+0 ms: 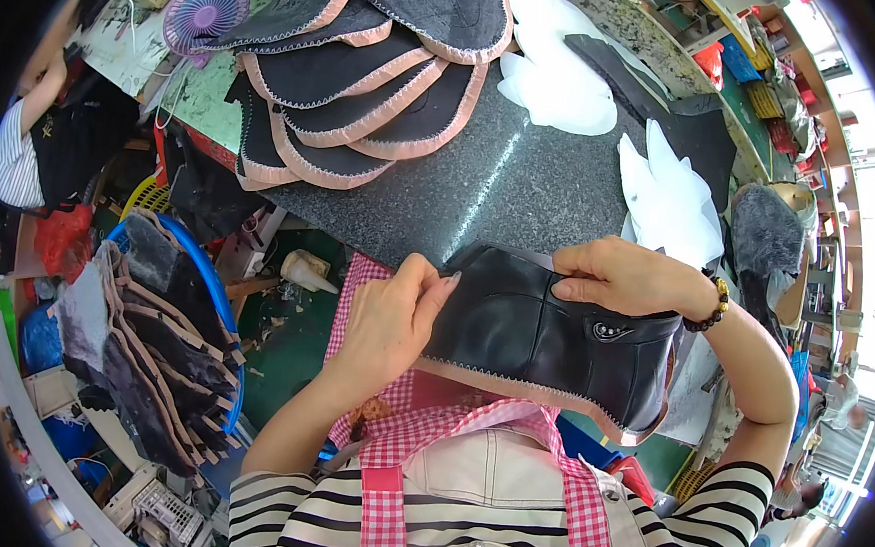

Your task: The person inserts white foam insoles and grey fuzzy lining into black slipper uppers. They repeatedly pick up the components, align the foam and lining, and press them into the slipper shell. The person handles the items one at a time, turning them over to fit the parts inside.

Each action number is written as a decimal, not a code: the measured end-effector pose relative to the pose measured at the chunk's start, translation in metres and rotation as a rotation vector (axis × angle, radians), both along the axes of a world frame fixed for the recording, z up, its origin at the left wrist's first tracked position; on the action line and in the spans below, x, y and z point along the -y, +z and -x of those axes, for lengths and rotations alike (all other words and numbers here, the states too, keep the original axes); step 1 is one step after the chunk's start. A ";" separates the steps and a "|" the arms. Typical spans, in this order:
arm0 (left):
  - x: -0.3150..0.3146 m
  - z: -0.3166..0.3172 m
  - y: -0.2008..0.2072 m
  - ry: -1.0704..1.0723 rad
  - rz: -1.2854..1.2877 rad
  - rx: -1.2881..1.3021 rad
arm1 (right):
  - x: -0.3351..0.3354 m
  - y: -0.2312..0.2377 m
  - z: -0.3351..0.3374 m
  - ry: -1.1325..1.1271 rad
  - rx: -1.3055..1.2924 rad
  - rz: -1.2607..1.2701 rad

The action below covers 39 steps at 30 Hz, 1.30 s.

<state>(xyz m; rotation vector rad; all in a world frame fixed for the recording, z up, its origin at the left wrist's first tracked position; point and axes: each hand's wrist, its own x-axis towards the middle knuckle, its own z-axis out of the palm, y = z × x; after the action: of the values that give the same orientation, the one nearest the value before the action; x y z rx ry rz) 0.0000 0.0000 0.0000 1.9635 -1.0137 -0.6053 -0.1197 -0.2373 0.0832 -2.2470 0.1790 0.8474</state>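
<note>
A black leather shoe upper [515,318] with a tan, zigzag-stitched lower edge is held up in front of me at the near edge of the dark worktop. My left hand [392,306] is closed on its left end, thumb and fingers pinched together. On its top edge, my right hand [618,275] is closed with the thumb in front and the fingers behind, partly hidden. A small dark ornament [611,331] sits on the upper's right part, and its right end curls open. Ahead on the worktop lies a pile of similar black uppers [369,79] with tan edges.
White cut pieces [668,192] lie in stacks on the dark worktop [411,212], near black scraps [701,134]. At the left, a blue basket [219,270] holds several fur-lined pieces [143,346]. A purple fan [205,14] stands at the far left, near another person's arm [43,94].
</note>
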 end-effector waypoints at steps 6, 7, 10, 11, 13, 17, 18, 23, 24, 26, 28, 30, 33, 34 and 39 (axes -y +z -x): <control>0.008 0.005 -0.014 0.037 -0.013 0.159 | 0.000 -0.018 -0.007 0.086 0.073 0.133; 0.009 0.005 -0.012 0.018 -0.025 0.168 | 0.000 -0.024 -0.006 0.100 0.075 0.161; 0.005 0.006 -0.008 0.032 -0.070 0.158 | -0.002 -0.024 -0.003 0.112 0.108 0.187; 0.002 0.006 -0.006 0.047 -0.086 0.148 | -0.003 -0.023 -0.002 0.109 0.124 0.186; -0.008 0.006 -0.002 0.088 -0.085 -0.195 | -0.006 -0.015 0.001 0.091 0.126 0.170; -0.022 0.005 -0.013 0.109 0.065 -0.755 | -0.006 -0.016 0.010 0.081 0.237 0.084; -0.023 0.006 -0.016 0.114 0.085 -0.745 | -0.008 -0.014 0.010 0.077 0.214 0.102; -0.022 0.010 -0.026 0.144 0.087 -0.592 | -0.011 -0.012 0.006 0.057 0.168 0.156; -0.021 0.010 -0.023 0.132 0.035 -0.502 | -0.011 -0.013 0.005 0.070 0.173 0.168; -0.019 0.011 -0.015 0.108 -0.068 -0.319 | -0.010 -0.015 0.004 0.096 0.184 0.193; -0.020 0.014 -0.020 0.083 -0.041 0.063 | -0.010 -0.018 0.003 0.101 0.175 0.217; -0.019 0.017 -0.019 0.049 -0.008 0.112 | -0.010 -0.021 0.002 0.112 0.171 0.242; -0.011 0.019 -0.014 -0.007 0.047 -0.224 | -0.011 -0.022 0.003 0.129 0.181 0.278; -0.007 0.019 -0.018 -0.024 0.068 -0.277 | -0.012 -0.020 0.006 0.132 0.192 0.290; -0.013 0.000 0.002 -0.206 0.105 -0.695 | -0.022 0.025 0.029 0.063 0.342 0.205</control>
<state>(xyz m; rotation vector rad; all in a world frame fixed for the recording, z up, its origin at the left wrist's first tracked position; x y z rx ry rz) -0.0005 0.0128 0.0021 1.3926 -0.7787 -1.2152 -0.1486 -0.2157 0.1080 -2.5616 0.0352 0.4811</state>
